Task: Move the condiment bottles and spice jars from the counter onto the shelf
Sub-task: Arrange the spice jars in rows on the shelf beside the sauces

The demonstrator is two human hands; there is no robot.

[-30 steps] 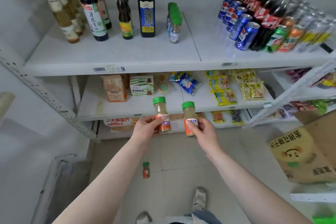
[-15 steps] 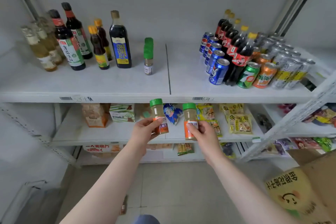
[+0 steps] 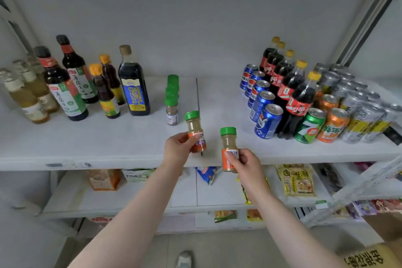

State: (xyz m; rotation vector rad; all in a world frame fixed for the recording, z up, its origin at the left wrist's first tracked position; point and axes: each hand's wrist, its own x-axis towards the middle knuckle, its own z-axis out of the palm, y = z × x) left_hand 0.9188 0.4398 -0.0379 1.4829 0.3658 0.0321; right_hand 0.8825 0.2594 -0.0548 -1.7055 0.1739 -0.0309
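- The left hand (image 3: 178,150) held a green-capped spice jar (image 3: 195,131) by its lower half, thumb curled across the orange label, the jar upright above the front part of the upper shelf (image 3: 108,148)
- That jar's label showed a white patch with small dark characters, too blurred to read
- The right hand (image 3: 242,164) pinched a second spice jar (image 3: 228,148) of the same kind, thumb pressed on its white label patch and fingers wrapped behind; this jar stood upright at the shelf's front edge, lower than the first and to its right
- Both jars held a tan powder under green caps, and they were apart from each other
- Just behind the left-hand jar, a row of green-capped jars (image 3: 172,102) stood on the shelf in single file running toward the back wall
- Left of that row stood a dark bottle with a blue and yellow label (image 3: 134,91), two small orange-capped bottles (image 3: 104,91), two tall dark bottles with red, white and green labels (image 3: 65,91), and pale yellow bottles (image 3: 26,95) at the far left; their Chinese writing was not legible
- On the right of the shelf, blue Pepsi cans (image 3: 264,113) stood beside Coca-Cola bottles (image 3: 295,93) with yellow caps, then a green 7-Up can (image 3: 310,126), an orange can (image 3: 332,126) and silver cans (image 3: 359,102)
- The lower shelf (image 3: 217,193) carried snack packets, a yellow one (image 3: 298,180) printed with Chinese characters
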